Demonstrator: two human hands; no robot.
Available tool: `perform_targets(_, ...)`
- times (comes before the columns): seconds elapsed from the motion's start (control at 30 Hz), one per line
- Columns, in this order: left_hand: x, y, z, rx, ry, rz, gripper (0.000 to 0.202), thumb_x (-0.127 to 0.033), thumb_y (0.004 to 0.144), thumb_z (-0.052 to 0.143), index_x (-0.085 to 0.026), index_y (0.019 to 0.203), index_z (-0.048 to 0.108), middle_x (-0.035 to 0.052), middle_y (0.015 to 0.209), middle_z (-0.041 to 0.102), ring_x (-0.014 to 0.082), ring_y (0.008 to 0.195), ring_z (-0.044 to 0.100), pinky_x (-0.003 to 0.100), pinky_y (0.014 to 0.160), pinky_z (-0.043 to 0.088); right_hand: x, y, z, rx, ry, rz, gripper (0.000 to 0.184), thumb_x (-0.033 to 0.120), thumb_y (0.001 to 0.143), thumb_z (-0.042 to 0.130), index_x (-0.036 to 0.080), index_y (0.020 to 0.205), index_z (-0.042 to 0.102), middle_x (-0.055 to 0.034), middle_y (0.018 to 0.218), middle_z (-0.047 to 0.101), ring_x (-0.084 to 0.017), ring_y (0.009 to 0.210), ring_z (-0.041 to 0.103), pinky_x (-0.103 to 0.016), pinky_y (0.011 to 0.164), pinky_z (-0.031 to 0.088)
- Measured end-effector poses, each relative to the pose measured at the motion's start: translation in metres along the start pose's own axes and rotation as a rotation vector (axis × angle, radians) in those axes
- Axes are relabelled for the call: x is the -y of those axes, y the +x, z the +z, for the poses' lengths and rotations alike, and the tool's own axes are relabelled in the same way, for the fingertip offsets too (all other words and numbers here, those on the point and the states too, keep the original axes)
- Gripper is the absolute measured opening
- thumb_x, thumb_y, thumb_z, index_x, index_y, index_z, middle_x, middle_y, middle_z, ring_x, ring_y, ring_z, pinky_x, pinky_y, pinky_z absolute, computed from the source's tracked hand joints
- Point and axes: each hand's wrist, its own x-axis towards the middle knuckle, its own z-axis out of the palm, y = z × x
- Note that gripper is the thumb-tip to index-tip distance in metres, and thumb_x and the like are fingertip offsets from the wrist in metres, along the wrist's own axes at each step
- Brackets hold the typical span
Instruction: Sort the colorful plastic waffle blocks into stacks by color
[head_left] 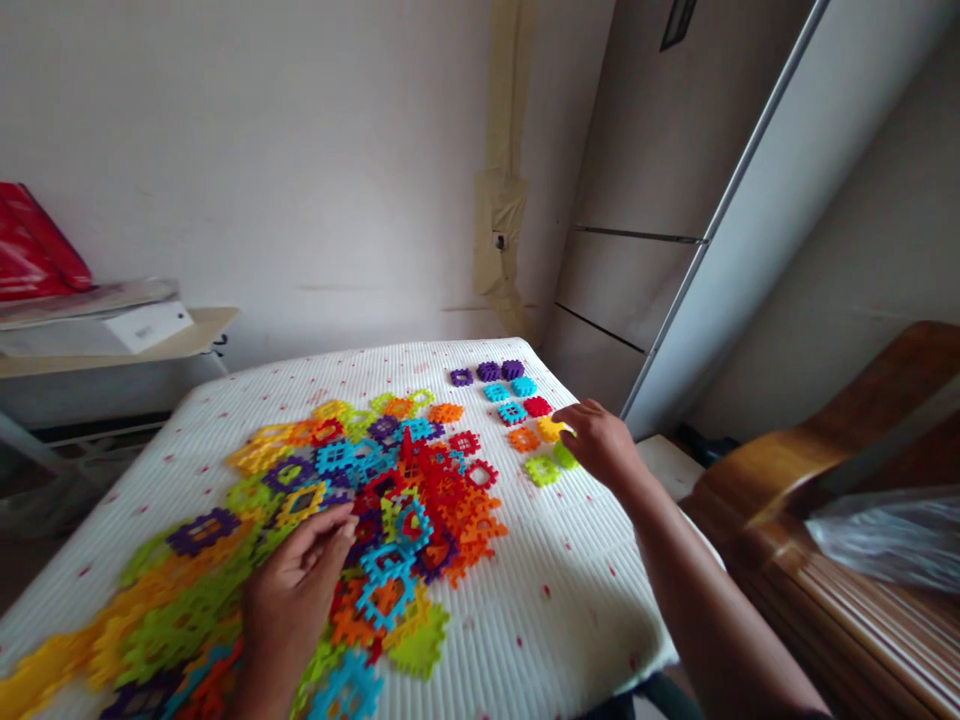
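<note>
A large loose pile of plastic interlocking building pieces (442, 480), square with toothed edges, spreads over the left and middle of the bed-like surface. Above it hovers my left hand (296, 585), its thumb and fingertips drawn together; whatever they hold, if anything, is hidden. To the right, sorted pieces lie in short rows by colour. My right hand (600, 440) has its fingers curled at a yellow piece (550, 429), touching it. Beside that are an orange piece (523, 439), a lime piece (542, 470) and a green piece (565, 456) partly behind the hand.
Purple stacks (489, 371), blue pieces (496, 392) and a red piece (538, 406) lie farther back. The white ribbed cover (555, 570) has red spots. A wooden armrest (832, 430) and a tall cabinet (645, 200) stand right; a shelf (202, 330) is at left.
</note>
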Motion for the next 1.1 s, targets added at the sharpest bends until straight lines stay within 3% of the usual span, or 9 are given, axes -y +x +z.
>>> perform_targets(0.17, 0.0, 0.001, -0.002, -0.017, 0.036, 0.063, 0.033, -0.048, 0.059, 0.066, -0.024, 0.082, 0.07, 0.0034, 0.085, 0.072, 0.0234, 0.08, 0.066, 0.033, 0.075, 0.054, 0.009, 0.033, 0.039, 0.362, -0.149, -0.221, 0.037, 0.005, 0.076, 0.048, 0.022, 0.105, 0.065, -0.0061, 0.101, 0.068, -0.021, 0.104, 0.054, -0.028, 0.078, 0.045)
perform_targets(0.27, 0.005, 0.003, -0.003, -0.009, 0.036, 0.072, 0.034, -0.047, 0.06, 0.066, -0.023, 0.084, 0.07, 0.0035, 0.085, 0.073, 0.0232, 0.08, 0.066, 0.032, 0.073, 0.054, 0.01, 0.045, 0.055, 0.455, -0.217, -0.258, 0.039, 0.004, 0.077, 0.048, 0.022, 0.108, 0.064, -0.008, 0.104, 0.067, -0.023, 0.108, 0.053, -0.031, 0.079, 0.046)
perform_targets(0.7, 0.009, 0.003, -0.004, 0.018, 0.091, 0.138, 0.032, -0.045, 0.066, 0.064, -0.021, 0.086, 0.07, 0.0043, 0.085, 0.072, 0.0216, 0.076, 0.066, 0.032, 0.076, 0.053, 0.004, 0.059, 0.077, 0.536, -0.256, -0.266, 0.041, 0.015, 0.079, 0.055, 0.028, 0.117, 0.06, -0.0092, 0.106, 0.066, -0.028, 0.102, 0.058, -0.034, 0.076, 0.048)
perform_targets(1.1, 0.009, 0.002, -0.002, 0.019, 0.08, 0.143, 0.032, -0.044, 0.068, 0.061, -0.019, 0.086, 0.07, 0.0044, 0.082, 0.072, 0.0207, 0.075, 0.066, 0.032, 0.074, 0.054, 0.008, 0.063, 0.079, 0.55, -0.248, -0.277, 0.032, 0.013, 0.078, 0.055, 0.019, 0.109, 0.063, -0.0135, 0.102, 0.066, -0.028, 0.097, 0.061, -0.034, 0.074, 0.049)
